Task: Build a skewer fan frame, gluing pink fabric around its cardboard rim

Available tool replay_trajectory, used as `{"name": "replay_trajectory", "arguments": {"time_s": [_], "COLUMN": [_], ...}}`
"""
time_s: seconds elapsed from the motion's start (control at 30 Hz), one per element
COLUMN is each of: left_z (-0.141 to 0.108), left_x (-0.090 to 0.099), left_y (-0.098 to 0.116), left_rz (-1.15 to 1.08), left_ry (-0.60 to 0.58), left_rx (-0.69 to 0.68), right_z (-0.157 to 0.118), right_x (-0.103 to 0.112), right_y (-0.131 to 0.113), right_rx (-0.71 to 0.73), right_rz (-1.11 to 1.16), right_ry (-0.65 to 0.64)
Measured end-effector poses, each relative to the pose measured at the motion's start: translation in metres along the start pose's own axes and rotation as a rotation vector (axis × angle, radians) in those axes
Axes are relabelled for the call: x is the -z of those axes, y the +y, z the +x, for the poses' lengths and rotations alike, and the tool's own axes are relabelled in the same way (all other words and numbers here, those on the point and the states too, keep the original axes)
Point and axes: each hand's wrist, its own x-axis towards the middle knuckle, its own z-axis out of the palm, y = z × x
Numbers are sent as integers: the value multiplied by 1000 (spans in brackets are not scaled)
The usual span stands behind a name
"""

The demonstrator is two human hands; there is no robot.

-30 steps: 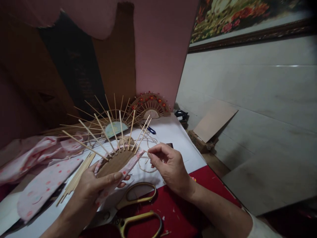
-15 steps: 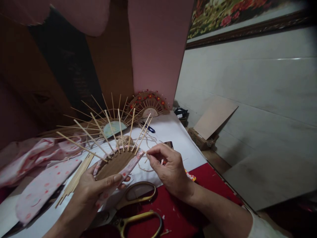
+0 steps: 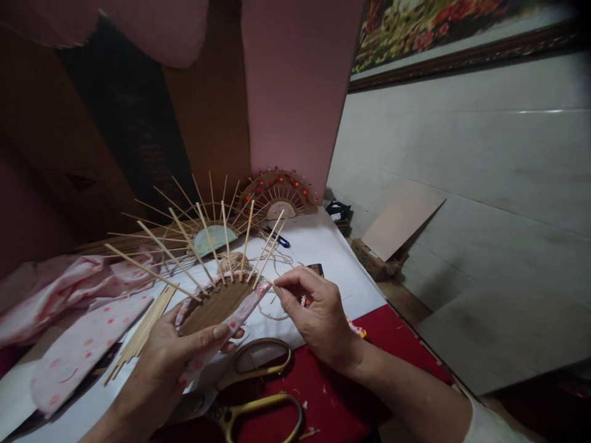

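My left hand (image 3: 170,351) grips a half-round cardboard piece (image 3: 215,307) edged with pink patterned cloth, thumb on its face and fingers beneath. Several thin wooden sticks (image 3: 226,240) fan out from its curved rim. At the right corner of the piece, my right hand (image 3: 314,314) pinches a short visible length of wooden stick (image 3: 269,281) between thumb and forefinger; the rest of that stick is hard to make out. Scissors with worn golden handles (image 3: 263,400) lie below the cardboard, their blades partly behind my left hand.
Loose sticks (image 3: 141,332) and a pink dotted cloth-covered piece (image 3: 87,351) lie at left. Behind are a stick fan with a pale green base (image 3: 215,239), a decorated fan (image 3: 281,184), twine (image 3: 233,263) and blue-handled snips (image 3: 281,239). The wall (image 3: 484,160) bounds the right.
The view has shifted very slightly. Both hands keep the same hold, and the cardboard piece with its sticks stays almost in place.
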Motion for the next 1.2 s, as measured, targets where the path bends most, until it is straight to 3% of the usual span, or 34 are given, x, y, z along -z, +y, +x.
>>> {"name": "replay_trajectory", "arguments": {"time_s": [0.6,0.8,0.93,1.1,1.2], "left_z": [-6,-3,-1,-1,-1], "left_x": [-3,-1,0,1,0], "left_y": [5,7,8,5,3], "left_rz": [-25,2,-5,-9,0], "left_ry": [-16,0,0,-14,-42], "left_rx": [25,14,23,63,66], "right_z": [1,-1,1,8,10], "right_x": [3,6,6,3,2], "right_y": [1,-1,1,4,6], "right_rx": [55,-53,-195,-471,-558], "right_rz": [5,40,230,596,700], "right_ry": [-25,-9,-27,-175,-263]}}
